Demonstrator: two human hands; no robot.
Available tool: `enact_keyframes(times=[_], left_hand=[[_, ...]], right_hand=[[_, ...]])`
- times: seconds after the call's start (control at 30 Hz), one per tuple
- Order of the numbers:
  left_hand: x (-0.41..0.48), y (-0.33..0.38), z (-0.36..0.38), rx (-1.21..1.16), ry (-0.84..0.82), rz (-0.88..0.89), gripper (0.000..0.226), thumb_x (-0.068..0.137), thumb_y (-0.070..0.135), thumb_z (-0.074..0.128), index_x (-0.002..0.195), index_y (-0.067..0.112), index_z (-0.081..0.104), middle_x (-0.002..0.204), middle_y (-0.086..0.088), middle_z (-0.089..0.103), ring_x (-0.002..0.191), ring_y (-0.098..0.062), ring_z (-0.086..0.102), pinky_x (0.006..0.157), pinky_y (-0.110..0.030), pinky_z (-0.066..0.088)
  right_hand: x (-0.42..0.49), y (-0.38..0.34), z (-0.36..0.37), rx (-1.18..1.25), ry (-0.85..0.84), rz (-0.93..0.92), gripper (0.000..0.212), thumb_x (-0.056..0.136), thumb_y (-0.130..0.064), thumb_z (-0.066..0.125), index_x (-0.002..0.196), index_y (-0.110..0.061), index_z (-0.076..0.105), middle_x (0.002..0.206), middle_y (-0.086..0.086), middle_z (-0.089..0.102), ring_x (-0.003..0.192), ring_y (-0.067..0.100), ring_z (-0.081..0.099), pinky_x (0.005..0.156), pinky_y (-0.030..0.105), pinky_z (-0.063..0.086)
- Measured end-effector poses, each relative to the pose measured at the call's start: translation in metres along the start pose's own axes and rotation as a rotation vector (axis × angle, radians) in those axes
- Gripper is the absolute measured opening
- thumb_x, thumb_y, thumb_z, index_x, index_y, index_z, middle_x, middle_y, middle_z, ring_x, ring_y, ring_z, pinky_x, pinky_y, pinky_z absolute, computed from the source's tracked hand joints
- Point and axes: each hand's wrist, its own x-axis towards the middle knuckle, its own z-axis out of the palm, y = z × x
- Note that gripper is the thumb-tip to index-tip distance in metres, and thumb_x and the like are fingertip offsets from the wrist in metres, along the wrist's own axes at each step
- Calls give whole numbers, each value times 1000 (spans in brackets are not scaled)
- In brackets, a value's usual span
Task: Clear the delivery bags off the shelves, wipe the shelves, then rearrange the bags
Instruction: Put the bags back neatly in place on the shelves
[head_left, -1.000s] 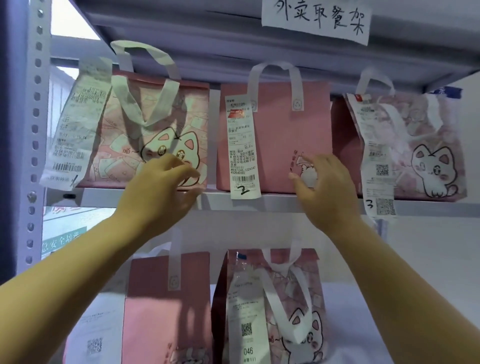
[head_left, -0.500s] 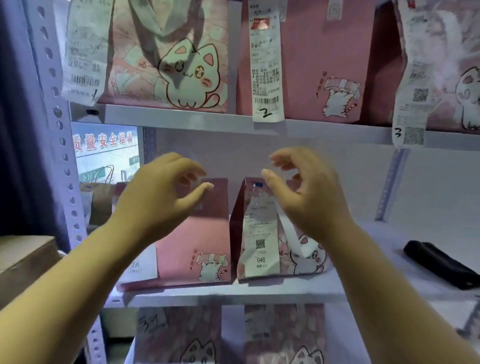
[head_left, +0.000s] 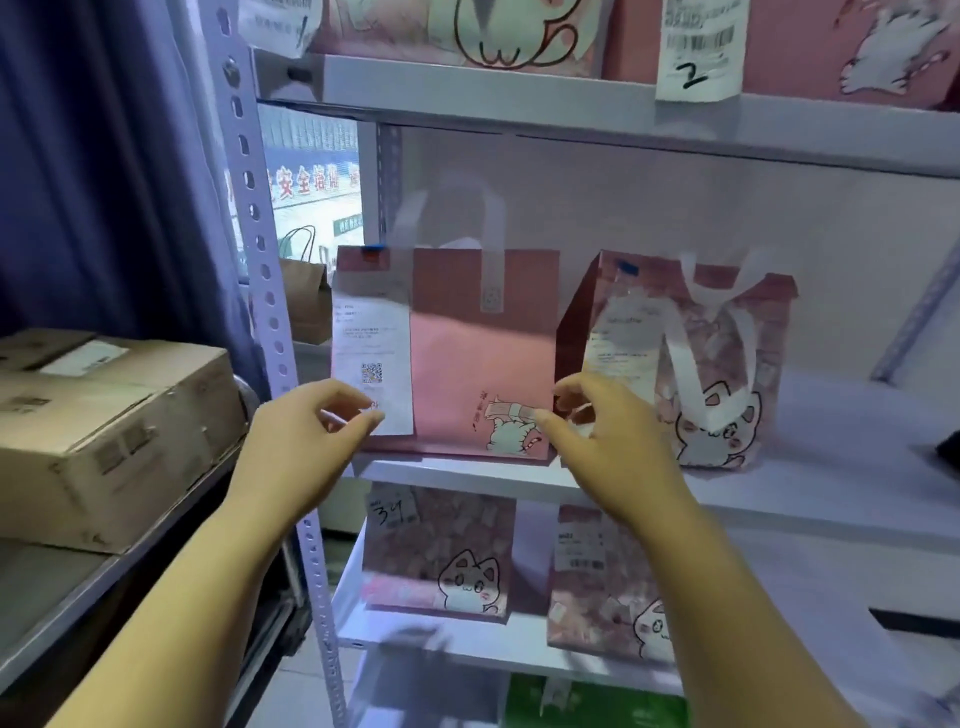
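Pink plain fabric delivery bag (head_left: 467, 358) with white handles and a white paper receipt (head_left: 371, 343) stands at frame centre on the white metal middle shelf (head_left: 805, 504), just beside a cat-patterned pink bag (head_left: 727, 374) to its right in the frame. At its lower left corner is the left hand (head_left: 301, 447), at its lower right corner the right hand (head_left: 608, 447). Both sets of fingers are half-curled and apart, and I cannot tell whether they grip the bag

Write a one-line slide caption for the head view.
Left hand and right hand reach toward the plain pink delivery bag on the middle shelf.
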Motion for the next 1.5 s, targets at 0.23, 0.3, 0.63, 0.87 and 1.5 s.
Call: enact_keyframes(times=[0.23, 0.3, 0.63, 0.87, 1.5], left_hand=[[-7, -29, 6, -38, 31, -156, 5, 79, 34, 70, 79, 30, 68, 75, 16, 68, 70, 4, 59, 58, -16, 41], [-6, -35, 9, -62, 40, -181, 7, 79, 34, 70, 84, 28, 68, 78, 15, 68, 75, 2, 60, 61, -18, 44], [21, -38, 34, -64, 37, -78, 31, 87, 27, 58, 115, 38, 52, 114, 18, 58, 105, -4, 51, 80, -27, 42], [38, -38, 42, -12, 55, -81, 32, 88, 19, 56, 118, 26, 45, 113, 6, 62, 102, -17, 55, 74, -30, 37], [-62, -24, -39, -235, 163, -12, 39, 71, 9, 75, 85, 42, 59, 87, 28, 65, 76, 5, 62, 63, -17, 44]], right_hand=[[1, 12, 28, 45, -8, 162, 25, 84, -37, 64, 104, -23, 57, 95, -5, 60, 85, 14, 56, 77, 36, 50], [2, 16, 33, 51, -6, 173, 28, 84, -37, 64, 106, -22, 56, 100, -5, 60, 89, 16, 56, 79, 36, 49], [21, 21, 46, 11, 13, 123, 61, 87, -35, 60, 140, -23, 34, 135, 0, 43, 114, 14, 46, 88, 25, 34], [34, 23, 50, -35, -93, 191, 49, 87, -34, 60, 131, -21, 41, 118, -1, 54, 104, 22, 56, 87, 40, 49], [-67, 0, 4, 385, 133, 210, 35, 81, -8, 68, 97, -36, 54, 91, -15, 59, 79, -9, 56, 61, 5, 46]])
